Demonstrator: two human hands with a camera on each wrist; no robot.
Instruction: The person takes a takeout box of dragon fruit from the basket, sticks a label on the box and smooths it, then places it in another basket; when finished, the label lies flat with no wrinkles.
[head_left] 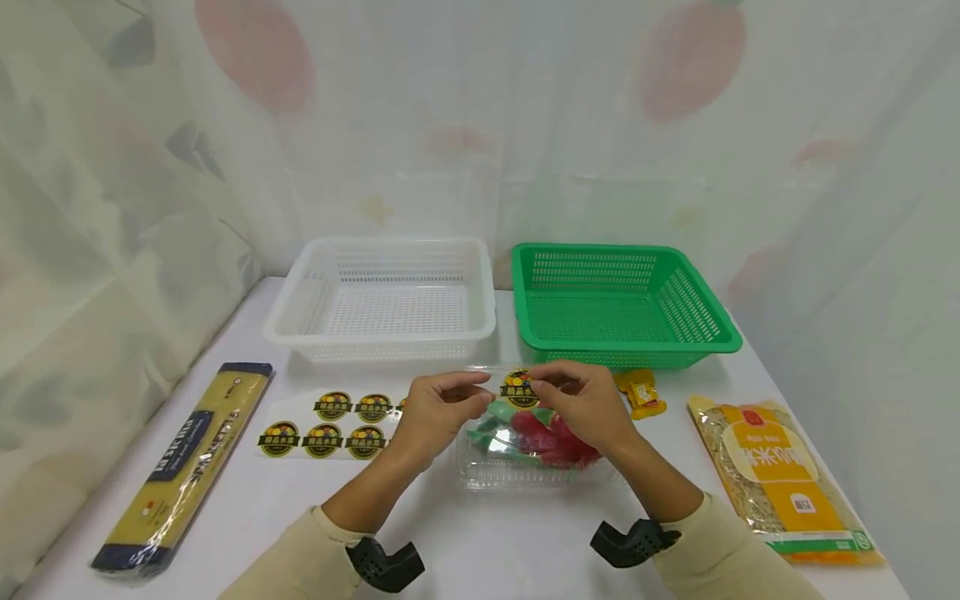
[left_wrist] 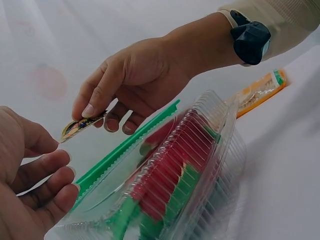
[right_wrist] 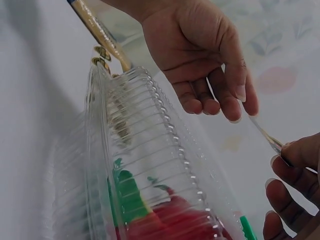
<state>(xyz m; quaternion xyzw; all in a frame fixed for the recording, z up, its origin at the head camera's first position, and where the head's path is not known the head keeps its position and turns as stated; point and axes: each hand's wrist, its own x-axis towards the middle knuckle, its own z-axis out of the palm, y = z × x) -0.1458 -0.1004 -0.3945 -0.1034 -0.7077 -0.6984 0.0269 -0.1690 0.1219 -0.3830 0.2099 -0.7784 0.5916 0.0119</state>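
Observation:
A round black and gold label sticker with printed characters is pinched between thumb and forefinger of the right hand. The left hand has its thumb and forefinger a little apart at the sticker's left edge. In the right wrist view the left forefinger's tip meets that edge or lies very near it. Below both hands stands a closed clear plastic box with red and green items inside; their kind is unclear. A sheet of similar stickers lies left of the box, partly hidden by the left hand.
Behind the box are a white basket and a green basket. A noodle pack lies at the left, a yellow and orange food bag at the right. A small yellow packet sits by the green basket.

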